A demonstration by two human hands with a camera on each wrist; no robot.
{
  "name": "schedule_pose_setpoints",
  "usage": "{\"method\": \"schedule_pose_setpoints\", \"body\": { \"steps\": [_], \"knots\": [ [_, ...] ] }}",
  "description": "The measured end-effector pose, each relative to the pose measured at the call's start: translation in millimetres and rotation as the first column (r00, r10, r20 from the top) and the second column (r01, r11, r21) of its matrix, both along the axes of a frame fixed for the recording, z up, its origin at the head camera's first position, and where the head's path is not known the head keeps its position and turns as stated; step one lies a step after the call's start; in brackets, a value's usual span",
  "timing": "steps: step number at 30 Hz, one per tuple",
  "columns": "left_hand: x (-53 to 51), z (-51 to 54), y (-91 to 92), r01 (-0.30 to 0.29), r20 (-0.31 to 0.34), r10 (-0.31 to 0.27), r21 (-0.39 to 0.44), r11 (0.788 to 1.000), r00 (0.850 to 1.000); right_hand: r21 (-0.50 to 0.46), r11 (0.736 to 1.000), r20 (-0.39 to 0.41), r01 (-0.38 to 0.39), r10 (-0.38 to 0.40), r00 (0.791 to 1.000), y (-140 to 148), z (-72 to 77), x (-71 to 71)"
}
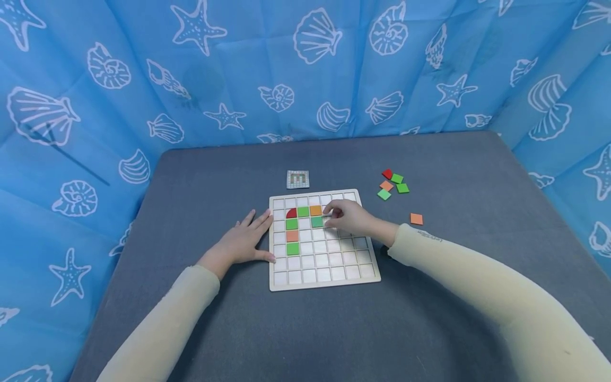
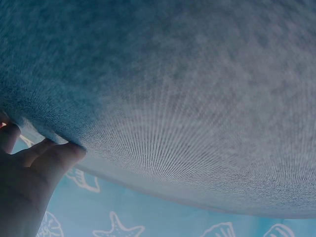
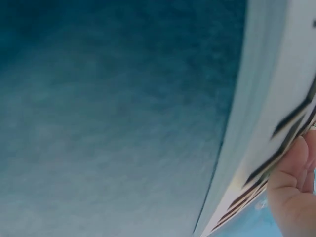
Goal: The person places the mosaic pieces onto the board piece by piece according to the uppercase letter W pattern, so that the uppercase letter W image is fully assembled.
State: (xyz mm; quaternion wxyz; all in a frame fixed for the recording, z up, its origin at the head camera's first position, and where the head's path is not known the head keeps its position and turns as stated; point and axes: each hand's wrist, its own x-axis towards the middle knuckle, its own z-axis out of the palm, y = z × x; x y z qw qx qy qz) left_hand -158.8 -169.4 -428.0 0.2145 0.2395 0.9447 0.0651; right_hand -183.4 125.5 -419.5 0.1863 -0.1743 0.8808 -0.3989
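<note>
A white square board [image 1: 322,284] ruled into a grid lies on the table. Red, green and orange tiles fill some of its cells, among them a red quarter-round tile [image 1: 291,213] and an orange tile [image 1: 315,210]. My left hand [image 1: 243,239] rests flat at the board's left edge, fingers spread and thumb near its lower side. Over the upper right of the grid, my right hand [image 1: 350,216] has thumb and forefinger bent beside a teal-green tile [image 1: 317,222]. Whether anything sits between those fingertips is hidden. Both wrist views show fingers only at the frame's side.
Behind the board lies a small pattern card [image 1: 298,179]. Loose tiles, such as a green tile [image 1: 403,188], cluster at the back right, with a lone orange tile [image 1: 416,218] nearer. A blue shell-print curtain [image 1: 286,63] hangs around the grey table [image 1: 296,334].
</note>
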Motion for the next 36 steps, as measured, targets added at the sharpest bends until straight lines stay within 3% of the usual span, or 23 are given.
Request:
{"method": "schedule_pose_setpoints", "body": {
  "steps": [15, 28, 36],
  "knots": [
    [2.4, -2.2, -0.6, -0.007, -0.001, 0.007, 0.012, 1.0, 1.0, -0.057, 0.997, -0.053, 0.047, -0.05, 0.997, 57, 16.2, 5.1],
    [1.2, -2.2, -0.6, -0.004, -0.003, 0.004, 0.015, 1.0, 1.0, 0.0, 0.99, -0.142, 0.138, -0.137, 0.98, 109, 35.1, 1.1],
    [-0.1, -2.4, -1.1, 0.002, -0.009, -0.002, 0.016, 1.0, 1.0, 0.063, 0.984, -0.093, 0.164, -0.158, 0.983, 138, 39.4, 0.4]
  ]
}}
